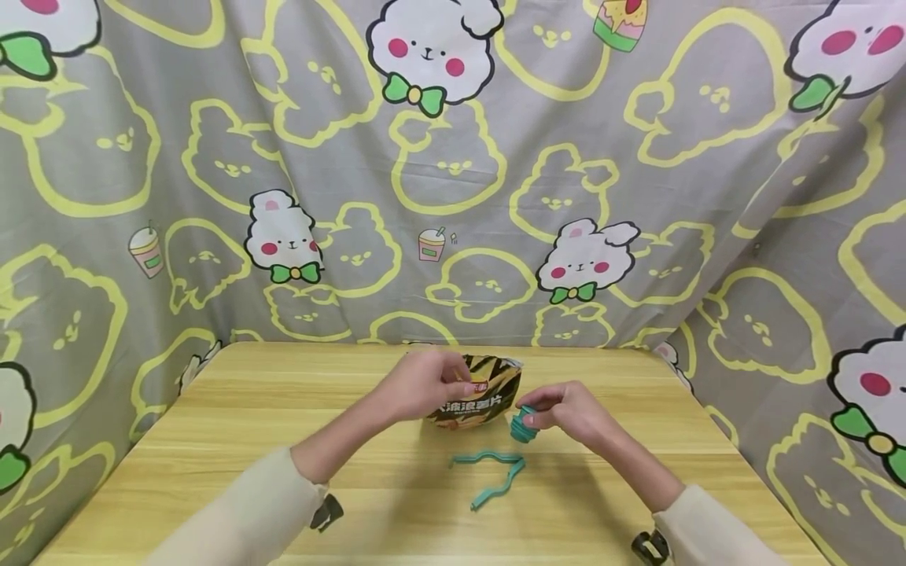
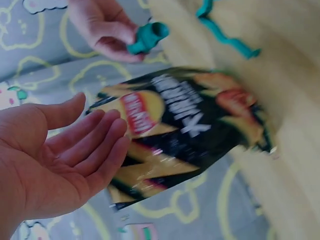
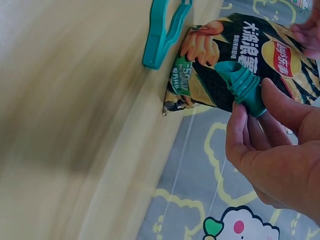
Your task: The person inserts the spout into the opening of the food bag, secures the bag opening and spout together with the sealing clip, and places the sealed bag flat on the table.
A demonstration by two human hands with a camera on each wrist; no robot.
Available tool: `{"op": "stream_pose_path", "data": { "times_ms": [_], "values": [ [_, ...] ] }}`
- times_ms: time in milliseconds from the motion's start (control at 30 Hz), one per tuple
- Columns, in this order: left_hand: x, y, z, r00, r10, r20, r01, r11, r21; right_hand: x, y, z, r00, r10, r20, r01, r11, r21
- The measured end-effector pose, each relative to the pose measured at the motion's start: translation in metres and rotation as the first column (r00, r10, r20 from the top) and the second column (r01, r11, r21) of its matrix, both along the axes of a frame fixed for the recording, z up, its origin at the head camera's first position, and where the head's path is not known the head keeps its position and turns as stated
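My right hand (image 1: 576, 413) pinches a small teal threaded spout (image 3: 241, 87) between thumb and fingers, its wide mouth tilted away from the palm. My left hand (image 2: 65, 155), palm showing and fingers loosely bent, is beside a black and yellow chip bag (image 2: 175, 120). Whether its fingertips touch the bag I cannot tell. The bag stands upright on the table, partly hidden behind that hand in the head view. In front of it lies a teal bag clip (image 1: 511, 475), its two long wavy arms spread apart at a hinge.
The wooden table (image 1: 354, 511) reaches back to a grey curtain (image 1: 453, 181) printed with cartoon animals, which also hangs along both sides. Dark bands (image 1: 327, 512) circle both wrists near the light sleeves.
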State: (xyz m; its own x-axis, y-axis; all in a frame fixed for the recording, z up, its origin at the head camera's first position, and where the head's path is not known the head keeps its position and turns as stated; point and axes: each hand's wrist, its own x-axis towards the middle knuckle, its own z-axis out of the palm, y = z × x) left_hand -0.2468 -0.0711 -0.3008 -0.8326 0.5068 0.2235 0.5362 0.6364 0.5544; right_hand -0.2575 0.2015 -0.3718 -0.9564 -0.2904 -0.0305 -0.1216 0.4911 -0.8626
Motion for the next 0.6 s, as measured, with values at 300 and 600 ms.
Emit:
{"op": "stream_pose_path", "data": {
  "times_ms": [300, 600],
  "values": [
    [-0.012, 0.007, 0.033, 0.975, 0.120, -0.189, -0.103, 0.990, 0.096, 0.000, -0.004, 0.011, 1.000, -0.001, -0.009, 0.001, 1.000, -0.010],
    [-0.025, 0.009, 0.025, 0.980, 0.085, -0.180, -0.088, 0.996, -0.005, -0.004, -0.003, 0.023, 1.000, -0.006, -0.024, 0.006, 1.000, 0.014]
  ]
}}
